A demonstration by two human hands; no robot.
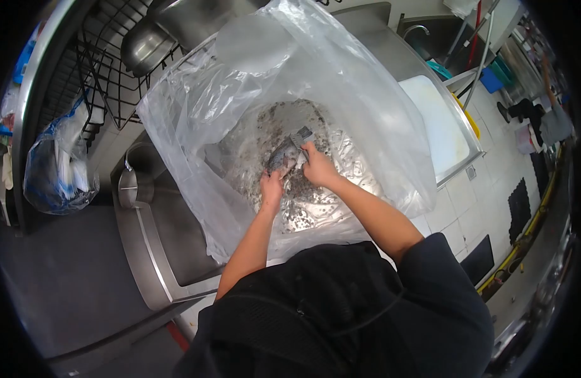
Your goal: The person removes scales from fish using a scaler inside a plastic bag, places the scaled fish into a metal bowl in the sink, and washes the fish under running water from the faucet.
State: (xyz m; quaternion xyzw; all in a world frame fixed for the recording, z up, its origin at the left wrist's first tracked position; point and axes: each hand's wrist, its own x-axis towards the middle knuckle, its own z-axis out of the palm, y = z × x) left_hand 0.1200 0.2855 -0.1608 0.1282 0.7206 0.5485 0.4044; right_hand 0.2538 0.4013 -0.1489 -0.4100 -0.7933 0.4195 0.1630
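Note:
A fish with grey skin lies inside a large clear plastic bag that lines the sink area in front of me. My left hand grips the fish at its near end. In my right hand is a grey scaler-like tool, its head at the fish's far right side. Many small scales and dark bits are spread over the plastic around both hands. The fingers' undersides are hidden.
Metal bowls sit on a wire rack at the upper left. A white cutting board is on the right counter. A steel basin stands left of the bag. At far right is another person, partly visible.

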